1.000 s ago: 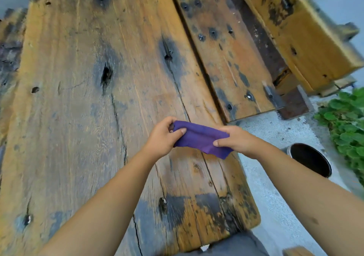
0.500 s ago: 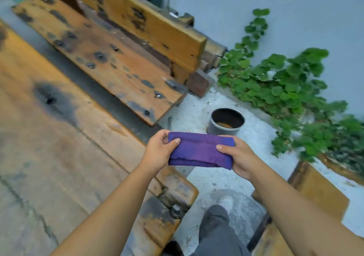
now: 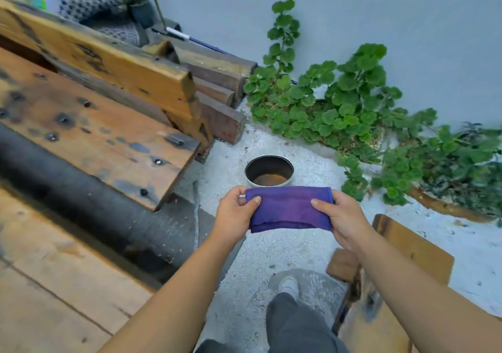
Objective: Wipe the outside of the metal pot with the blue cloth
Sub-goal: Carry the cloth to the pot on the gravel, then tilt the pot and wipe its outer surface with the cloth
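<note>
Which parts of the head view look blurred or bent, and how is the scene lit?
Head view: soft, even light with no hard shadows; the folded blue cloth, both hands and the metal pot are fairly sharp; the wooden bench at left is smeared; the wide lens leans and bends the plank edges outward.

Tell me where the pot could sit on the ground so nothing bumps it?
Bare ground lies between the pot, the shoe and the plank, and also right of the pot toward the plants. Crowded: left of the pot by the bench.
</note>
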Action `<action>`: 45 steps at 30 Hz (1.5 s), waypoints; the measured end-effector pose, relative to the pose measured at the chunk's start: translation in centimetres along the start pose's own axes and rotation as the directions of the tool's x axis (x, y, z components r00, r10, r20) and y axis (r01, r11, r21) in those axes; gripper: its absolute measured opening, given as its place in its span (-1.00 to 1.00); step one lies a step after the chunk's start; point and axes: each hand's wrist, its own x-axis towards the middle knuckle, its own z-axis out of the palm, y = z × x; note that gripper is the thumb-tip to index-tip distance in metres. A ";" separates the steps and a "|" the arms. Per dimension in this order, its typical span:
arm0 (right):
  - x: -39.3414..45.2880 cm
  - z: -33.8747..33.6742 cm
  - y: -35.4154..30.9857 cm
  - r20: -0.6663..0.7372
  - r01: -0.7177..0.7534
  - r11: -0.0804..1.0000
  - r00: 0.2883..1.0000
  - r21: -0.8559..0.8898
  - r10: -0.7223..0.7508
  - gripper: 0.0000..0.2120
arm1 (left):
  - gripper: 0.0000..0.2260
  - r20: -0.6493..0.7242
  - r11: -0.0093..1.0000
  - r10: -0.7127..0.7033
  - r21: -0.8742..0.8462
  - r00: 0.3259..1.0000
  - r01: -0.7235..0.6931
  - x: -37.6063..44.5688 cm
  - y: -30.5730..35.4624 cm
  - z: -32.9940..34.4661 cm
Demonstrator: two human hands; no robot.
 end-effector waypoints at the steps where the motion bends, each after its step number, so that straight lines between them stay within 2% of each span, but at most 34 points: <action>1: 0.7 -0.5 -0.3 -0.006 0.011 1.000 1.000 -0.008 -0.011 -0.79 | -0.89 -0.007 1.000 -0.004 0.008 1.000 0.004 0.7 0.2 0.8; 8: 6.0 -2.3 -0.2 -0.065 -0.004 0.999 0.998 -0.039 0.002 -0.84 | -0.90 -0.061 0.984 -0.011 0.176 0.998 0.021 6.2 -0.7 3.5; 15: 13.4 -1.7 4.1 -0.237 0.005 0.979 0.970 -0.205 -0.055 -0.88 | -0.91 -0.028 0.966 -0.014 0.256 1.000 0.020 14.0 -5.1 3.8; 18: 17.9 -1.2 7.2 -0.250 0.027 0.946 0.962 -0.322 -0.112 -0.90 | -0.89 -0.041 0.961 -0.007 0.276 0.999 0.018 18.6 -8.6 4.1; 21: 22.7 -0.6 10.6 -0.245 0.088 0.932 0.952 -0.351 -0.182 -0.94 | -0.83 -0.069 0.943 0.047 0.331 0.997 -0.022 22.7 -12.1 5.0; 25: 29.6 -0.6 16.7 -0.168 0.145 0.918 0.961 -0.369 -0.220 -0.88 | -0.83 0.003 0.894 0.116 0.435 0.993 -0.106 27.2 -17.9 8.8; 26: 31.3 -1.2 18.6 -0.144 0.151 0.922 0.966 -0.356 -0.213 -0.84 | -0.86 0.023 0.901 0.125 0.416 0.992 -0.123 28.2 -19.5 10.0; 28: 33.6 -2.3 21.4 -0.117 0.152 0.949 0.975 -0.276 -0.191 -0.77 | -0.94 0.080 0.958 0.115 0.256 0.990 -0.131 29.6 -21.8 11.7; 31: 36.7 -4.9 25.2 -0.119 0.152 0.978 0.978 -0.146 -0.170 -0.71 | -0.85 0.217 0.988 0.071 0.122 0.974 -0.099 32.0 -25.8 13.6; 34: 39.3 -7.1 27.3 -0.196 0.149 0.980 0.965 -0.135 -0.174 -0.63 | -0.77 0.351 0.990 0.043 0.110 0.935 -0.087 34.7 -29.6 14.0; 36: 40.9 -8.3 28.1 -0.277 0.161 0.981 0.943 -0.113 -0.186 -0.67 | -0.73 0.316 0.983 0.061 0.146 0.947 -0.112 36.8 -31.5 13.9; 37: 41.8 -9.0 28.3 -0.315 0.166 0.981 0.930 -0.096 -0.188 -0.69 | -0.72 0.254 0.944 0.133 0.263 0.958 -0.201 38.2 -32.4 13.9; 38: 42.5 -9.7 28.3 -0.348 0.166 0.982 0.918 -0.094 -0.189 -0.71 | -0.70 0.210 0.843 0.228 0.446 0.951 -0.301 39.7 -33.2 13.9; 39: 43.3 -10.3 28.2 -0.361 0.168 0.980 0.912 -0.108 -0.196 -0.72 | -0.68 0.205 0.680 0.319 0.631 0.925 -0.374 41.3 -33.9 14.1; 40: 44.2 -10.8 28.1 -0.366 0.173 0.978 0.908 -0.120 -0.205 -0.73 | -0.67 0.246 0.514 0.341 0.759 0.907 -0.400 42.9 -34.5 14.4; 42: 45.7 -11.8 27.9 -0.375 0.197 0.971 0.897 -0.135 -0.235 -0.76 | -0.67 0.344 0.305 0.238 0.861 0.908 -0.407 45.4 -35.8 15.7; 45: 47.5 -12.5 27.6 -0.378 0.221 0.961 0.885 -0.169 -0.270 -0.75 | -0.72 0.421 0.126 0.174 0.887 0.890 -0.444 48.0 -38.1 17.1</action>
